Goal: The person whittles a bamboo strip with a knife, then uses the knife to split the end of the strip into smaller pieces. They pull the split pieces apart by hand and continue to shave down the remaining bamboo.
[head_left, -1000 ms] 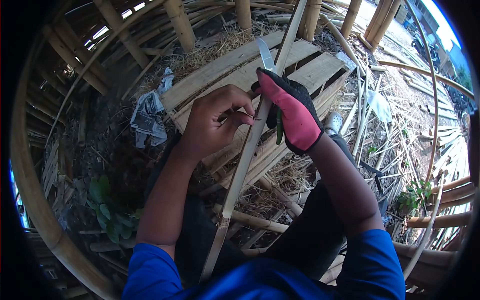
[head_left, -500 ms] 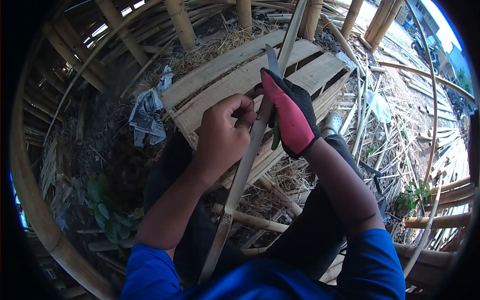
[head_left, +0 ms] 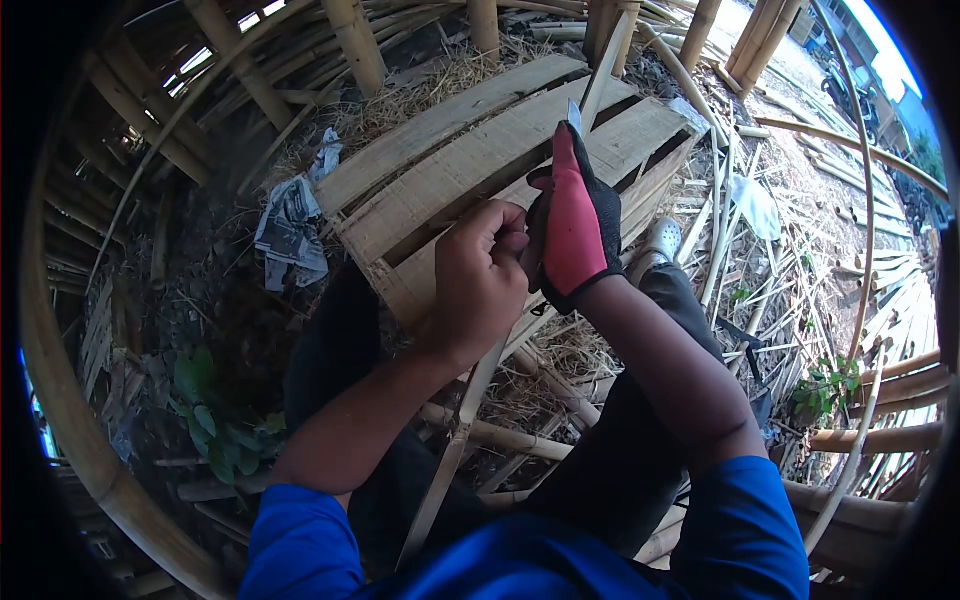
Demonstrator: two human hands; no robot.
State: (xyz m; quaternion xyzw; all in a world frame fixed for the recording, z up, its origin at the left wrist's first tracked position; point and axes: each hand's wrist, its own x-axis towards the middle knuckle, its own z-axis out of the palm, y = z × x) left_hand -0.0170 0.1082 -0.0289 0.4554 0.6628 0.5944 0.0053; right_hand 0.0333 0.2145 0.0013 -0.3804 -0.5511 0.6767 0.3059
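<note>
A long split bamboo strip (head_left: 468, 408) runs from between my legs up past both hands, above a slatted wooden crate (head_left: 425, 195). My left hand (head_left: 482, 280), bare, is closed around the strip, its fingers curled and partly hidden. My right hand (head_left: 580, 225), in a pink and black glove, is wrapped around a knife, against the strip. The knife's blade (head_left: 574, 115) sticks up beyond the glove; its handle is hidden in the hand.
Bamboo posts (head_left: 355, 45) stand behind the crate. Crumpled paper (head_left: 292, 235) lies left of it, and a leafy plant (head_left: 205, 410) grows lower left. Bamboo scraps and strips (head_left: 720, 235) cover the ground at right. A curved bamboo pole (head_left: 85, 430) crosses the left side.
My right hand and the knife have shifted slightly right, the blade now nearly upright. My left hand has moved a little right and down. The strip's upper end has come lower.
</note>
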